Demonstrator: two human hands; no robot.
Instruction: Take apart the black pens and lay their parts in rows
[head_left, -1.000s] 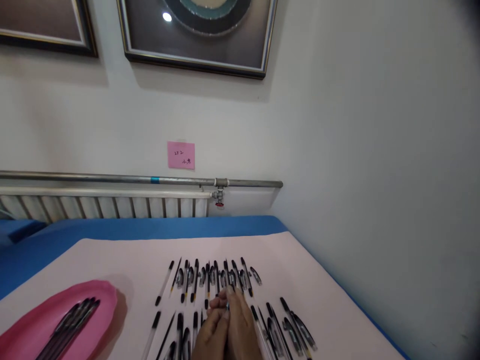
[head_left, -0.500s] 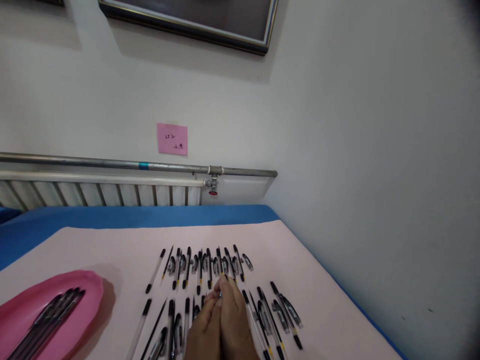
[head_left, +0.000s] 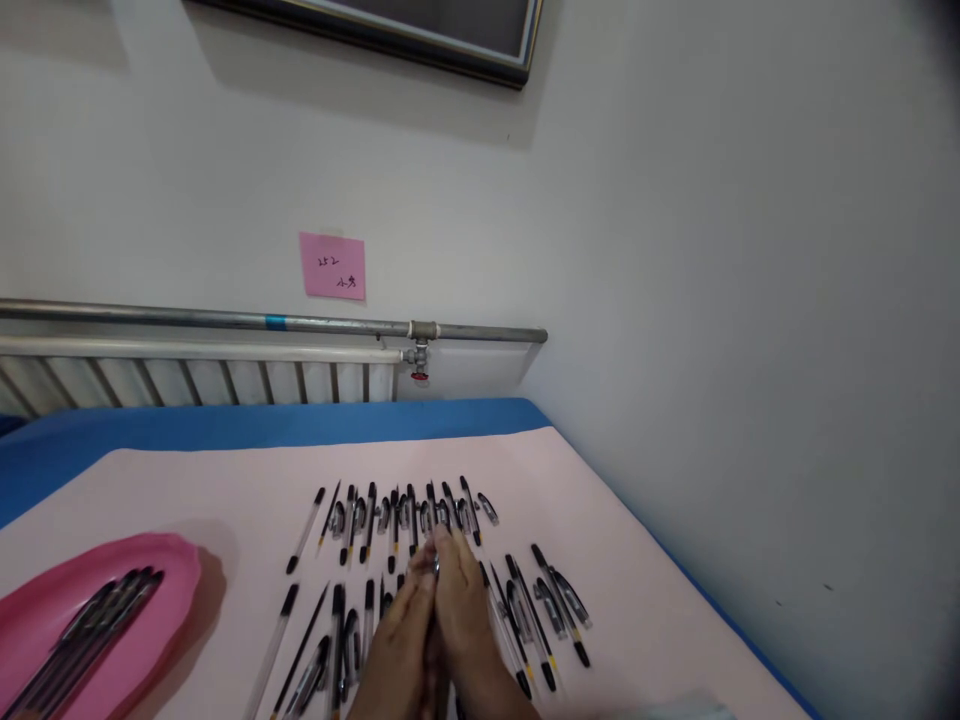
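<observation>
My left hand [head_left: 397, 640] and my right hand [head_left: 465, 610] are pressed together over the near row of pen parts. A small shiny tip of a pen [head_left: 436, 565] shows between the fingers; most of it is hidden by both hands. Clear pen barrels with black ends [head_left: 306, 530], thin black refills [head_left: 304, 640] and black clip caps [head_left: 573, 597] lie in two rows on the pink sheet. Some near-row parts are covered by my hands. To the left, several dark pens [head_left: 97, 635] lie bundled in a pink dish [head_left: 176, 600].
The pink sheet [head_left: 637, 620] covers a blue table [head_left: 225, 425]. A white wall stands close on the right. Behind the table are a radiator [head_left: 244, 383], a metal pipe [head_left: 187, 320] with a red-handled valve, and a pink note [head_left: 332, 266]. A framed picture hangs above.
The view has shifted slightly, so the table and wall sit a little higher and further left. Both hands stay pressed together, with the fingers a little straighter and the shiny tip showing more.
</observation>
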